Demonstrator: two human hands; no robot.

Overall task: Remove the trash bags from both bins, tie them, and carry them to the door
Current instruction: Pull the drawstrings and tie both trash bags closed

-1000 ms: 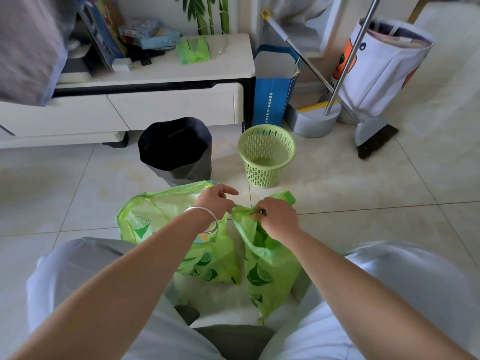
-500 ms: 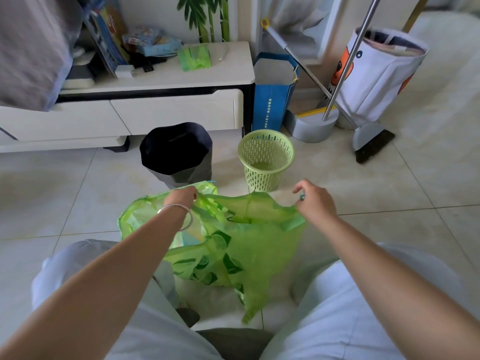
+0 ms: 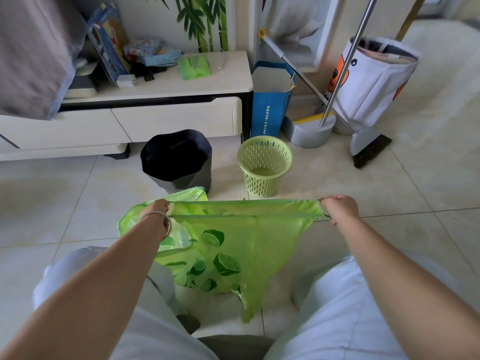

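Head view | tiled floor (image 3: 337, 183) | fingers pinching green bag (image 3: 249, 245) rim taut

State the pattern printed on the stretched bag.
Dark green lime slices on the translucent light green bag, seen in the head view.

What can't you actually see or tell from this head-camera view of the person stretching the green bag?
- Fingertips of the left hand: turned away behind the hand's back and the bag's edge.
- Second green bag: partly covered by the left forearm and the stretched lime-print bag.
- Inside of the black bin: too dark to read.
- Broom handle top: cut off by the upper edge.
- The door: nowhere in view.
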